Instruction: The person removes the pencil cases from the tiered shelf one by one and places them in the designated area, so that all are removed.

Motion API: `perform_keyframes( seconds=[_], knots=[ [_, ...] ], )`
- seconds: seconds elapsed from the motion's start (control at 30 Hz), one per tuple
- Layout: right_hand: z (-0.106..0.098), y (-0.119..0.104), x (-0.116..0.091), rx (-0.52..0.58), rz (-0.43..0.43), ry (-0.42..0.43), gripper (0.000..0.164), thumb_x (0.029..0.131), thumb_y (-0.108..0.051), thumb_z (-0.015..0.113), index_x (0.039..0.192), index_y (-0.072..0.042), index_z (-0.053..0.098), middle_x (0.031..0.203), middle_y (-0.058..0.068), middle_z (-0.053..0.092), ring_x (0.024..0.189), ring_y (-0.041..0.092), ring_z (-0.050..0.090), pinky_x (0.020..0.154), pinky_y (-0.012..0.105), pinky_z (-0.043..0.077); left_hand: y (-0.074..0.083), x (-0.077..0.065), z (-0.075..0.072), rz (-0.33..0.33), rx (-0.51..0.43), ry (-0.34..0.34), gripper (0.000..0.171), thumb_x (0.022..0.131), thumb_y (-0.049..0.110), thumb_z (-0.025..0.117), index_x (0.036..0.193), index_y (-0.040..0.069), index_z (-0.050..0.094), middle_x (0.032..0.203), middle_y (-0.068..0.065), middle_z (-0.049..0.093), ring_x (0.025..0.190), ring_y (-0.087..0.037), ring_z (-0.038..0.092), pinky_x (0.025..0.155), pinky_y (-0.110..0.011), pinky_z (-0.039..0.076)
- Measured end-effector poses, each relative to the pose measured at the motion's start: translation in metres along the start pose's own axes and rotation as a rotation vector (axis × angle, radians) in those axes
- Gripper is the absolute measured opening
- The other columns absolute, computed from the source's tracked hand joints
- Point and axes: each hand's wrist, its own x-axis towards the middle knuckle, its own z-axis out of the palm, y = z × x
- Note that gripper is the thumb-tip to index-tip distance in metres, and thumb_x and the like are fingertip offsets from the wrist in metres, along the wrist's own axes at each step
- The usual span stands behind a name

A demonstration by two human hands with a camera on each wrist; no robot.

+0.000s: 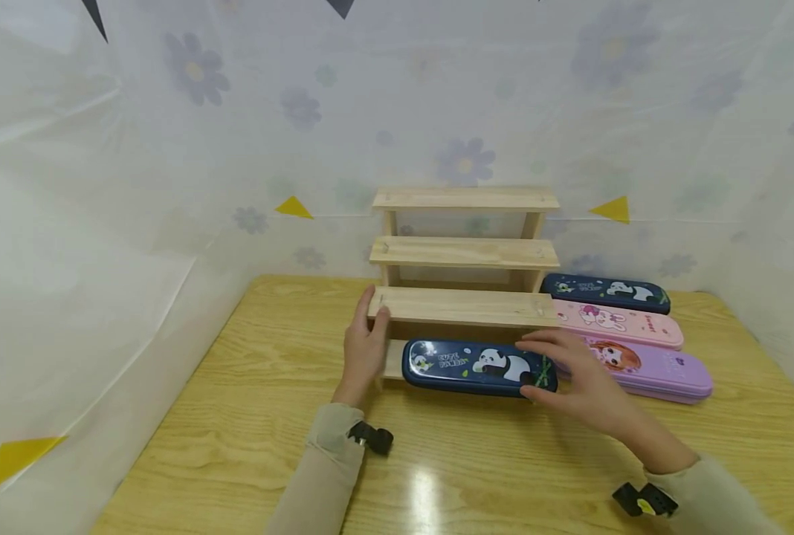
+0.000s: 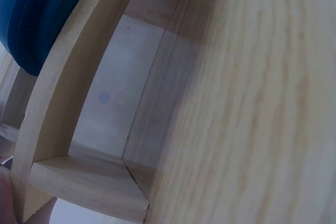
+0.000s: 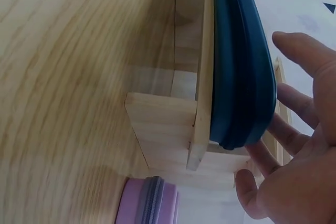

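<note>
A light wooden tiered shelf (image 1: 464, 306) stands on the table. Along its lowest step lies a dark blue panda pencil case (image 1: 480, 368), lid facing up. At the left end of the step above, my left hand (image 1: 365, 348) grips the board between thumb and fingers. Only a sliver of that hand (image 2: 6, 198) shows in the left wrist view. My right hand (image 1: 581, 379) is at the pencil case's right end, thumb in front and fingers behind. Seen from the right wrist, its fingers are spread loosely, with fingertips right at the edge of the case (image 3: 244, 72).
Right of the shelf, three more pencil cases lie one behind another: a purple one (image 1: 671, 375) with a girl's picture, a pink rabbit one (image 1: 638, 323), and a dark blue panda one (image 1: 604, 291). A flower-patterned sheet (image 1: 343, 111) hangs behind the wooden table (image 1: 250, 416).
</note>
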Motion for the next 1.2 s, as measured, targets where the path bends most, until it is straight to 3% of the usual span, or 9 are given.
perform_keyframes(
  seconds=[0.13, 0.4, 0.63, 0.8, 1.0, 1.2],
  knots=[
    [0.006, 0.002, 0.003, -0.033, -0.006, -0.008, 0.061, 0.073, -0.022, 0.089, 0.128, -0.013, 0.065, 0.130, 0.009, 0.056, 0.119, 0.028, 0.048, 0.092, 0.053, 0.040, 0.000, 0.000, 0.000, 0.012, -0.018, -0.002, 0.054, 0.102, 0.050, 0.045, 0.153, 0.038, 0.033, 0.154, 0.004, 0.039, 0.133, -0.023, 0.044, 0.107, -0.048, 0.038],
    [0.017, 0.007, 0.004, -0.020, 0.040, -0.055, 0.067, 0.074, -0.034, 0.088, 0.134, -0.017, 0.061, 0.136, 0.010, 0.052, 0.124, 0.031, 0.046, 0.092, 0.057, 0.042, -0.001, 0.000, 0.000, 0.009, -0.014, 0.002, 0.054, 0.102, 0.051, 0.045, 0.153, 0.040, 0.033, 0.152, 0.002, 0.041, 0.136, -0.022, 0.041, 0.109, -0.047, 0.036],
    [0.024, 0.006, 0.006, -0.025, 0.114, -0.097, 0.082, 0.073, -0.040, 0.087, 0.143, -0.017, 0.052, 0.139, 0.011, 0.051, 0.128, 0.038, 0.041, 0.102, 0.067, 0.028, -0.001, 0.000, -0.001, 0.013, -0.011, 0.003, 0.054, 0.102, 0.051, 0.044, 0.153, 0.040, 0.033, 0.152, 0.001, 0.043, 0.133, -0.022, 0.044, 0.107, -0.048, 0.038],
    [0.027, 0.005, 0.006, -0.052, 0.128, -0.106, 0.087, 0.073, -0.044, 0.086, 0.147, -0.020, 0.047, 0.138, 0.011, 0.051, 0.127, 0.037, 0.043, 0.100, 0.067, 0.030, -0.001, 0.001, -0.001, 0.009, -0.009, 0.006, 0.053, 0.102, 0.050, 0.045, 0.153, 0.040, 0.033, 0.152, 0.001, 0.042, 0.135, -0.022, 0.041, 0.109, -0.047, 0.037],
    [0.028, 0.003, 0.005, -0.018, 0.133, -0.088, 0.082, 0.074, -0.041, 0.087, 0.144, -0.017, 0.050, 0.136, 0.009, 0.051, 0.124, 0.033, 0.045, 0.098, 0.061, 0.038, 0.000, 0.000, 0.000, -0.010, -0.014, 0.000, 0.054, 0.102, 0.051, 0.045, 0.153, 0.041, 0.032, 0.155, 0.005, 0.036, 0.141, -0.021, 0.034, 0.114, -0.046, 0.029],
    [0.025, 0.005, 0.003, 0.032, 0.159, -0.086, 0.079, 0.078, -0.042, 0.084, 0.145, -0.023, 0.049, 0.139, 0.007, 0.050, 0.126, 0.032, 0.043, 0.098, 0.060, 0.037, 0.002, 0.000, -0.001, 0.000, -0.008, 0.001, 0.055, 0.102, 0.050, 0.045, 0.154, 0.038, 0.032, 0.155, 0.002, 0.038, 0.140, -0.024, 0.035, 0.113, -0.048, 0.031]
  ],
)
